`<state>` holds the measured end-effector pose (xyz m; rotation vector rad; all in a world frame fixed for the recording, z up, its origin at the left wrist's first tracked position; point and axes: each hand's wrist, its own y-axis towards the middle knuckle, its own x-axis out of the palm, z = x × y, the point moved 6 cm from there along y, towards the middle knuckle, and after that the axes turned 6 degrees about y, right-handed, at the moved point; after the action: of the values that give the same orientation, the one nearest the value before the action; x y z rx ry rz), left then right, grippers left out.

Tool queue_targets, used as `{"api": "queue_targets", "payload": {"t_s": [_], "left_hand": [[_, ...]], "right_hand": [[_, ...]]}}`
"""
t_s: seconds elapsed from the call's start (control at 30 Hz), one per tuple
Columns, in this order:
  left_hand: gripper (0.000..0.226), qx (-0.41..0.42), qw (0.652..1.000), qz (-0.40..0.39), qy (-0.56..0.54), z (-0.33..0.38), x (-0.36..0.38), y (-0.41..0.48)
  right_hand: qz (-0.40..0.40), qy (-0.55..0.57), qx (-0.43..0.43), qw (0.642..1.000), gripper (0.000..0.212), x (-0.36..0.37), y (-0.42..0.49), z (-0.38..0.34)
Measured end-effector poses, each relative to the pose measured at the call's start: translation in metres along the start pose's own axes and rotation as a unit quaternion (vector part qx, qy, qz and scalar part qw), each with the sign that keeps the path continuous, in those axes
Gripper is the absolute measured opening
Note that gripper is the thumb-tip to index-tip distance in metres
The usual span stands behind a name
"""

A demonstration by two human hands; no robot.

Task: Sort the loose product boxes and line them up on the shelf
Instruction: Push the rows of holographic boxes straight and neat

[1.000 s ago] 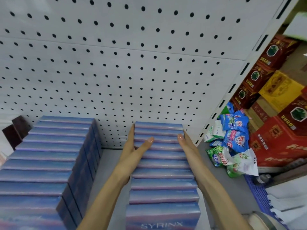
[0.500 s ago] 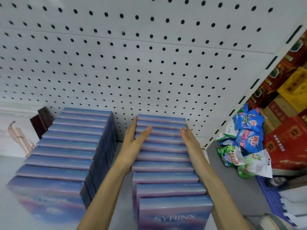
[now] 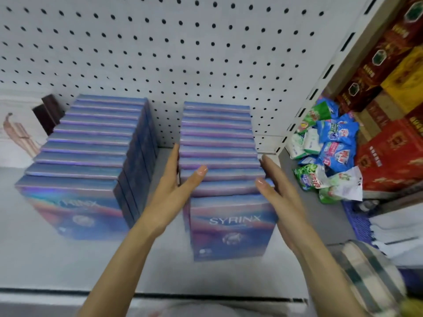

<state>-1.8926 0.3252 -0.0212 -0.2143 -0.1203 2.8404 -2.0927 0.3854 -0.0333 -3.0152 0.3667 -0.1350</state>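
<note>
Two rows of blue-purple SYRINX boxes stand upright on the white shelf, running back to the pegboard. The left row stands by itself. My hands flank the right row. My left hand lies flat against the row's left side, thumb resting on the box tops. My right hand presses with straight fingers against the right side, thumb on a box top. The front box faces me and sits slightly right of the boxes behind it.
White pegboard backs the shelf. A slotted upright bounds it on the right. Beyond lie blue and green packets and red and yellow cartons. A dark brown box stands behind the left row.
Both hands slid back toward me along the sides of the right row. The view pulled back, showing both rows' front faces and the shelf's front edge.
</note>
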Motion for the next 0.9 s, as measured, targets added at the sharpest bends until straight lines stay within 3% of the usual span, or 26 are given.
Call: {"api": "queue_targets", "payload": {"t_s": [0.13, 0.3, 0.53, 0.9], "left_hand": [[0.077, 0.004, 0.999, -0.032, -0.010, -0.018, 0.002, -0.022], [0.115, 0.009, 0.996, -0.051, 0.074, -0.057, 0.005, -0.042], [0.087, 0.003, 0.998, -0.006, 0.065, -0.066, -0.008, -0.039], [0.092, 0.026, 0.998, -0.030, 0.057, -0.056, -0.007, -0.036]], "right_hand": [[0.034, 0.007, -0.023, 0.999, 0.073, -0.006, -0.017, 0.011], [0.079, 0.015, -0.004, 0.997, 0.088, 0.004, -0.042, 0.039], [0.097, 0.039, -0.046, 0.993, 0.078, 0.034, -0.038, 0.038], [0.032, 0.029, -0.079, 0.996, 0.075, 0.031, -0.027, 0.019]]}}
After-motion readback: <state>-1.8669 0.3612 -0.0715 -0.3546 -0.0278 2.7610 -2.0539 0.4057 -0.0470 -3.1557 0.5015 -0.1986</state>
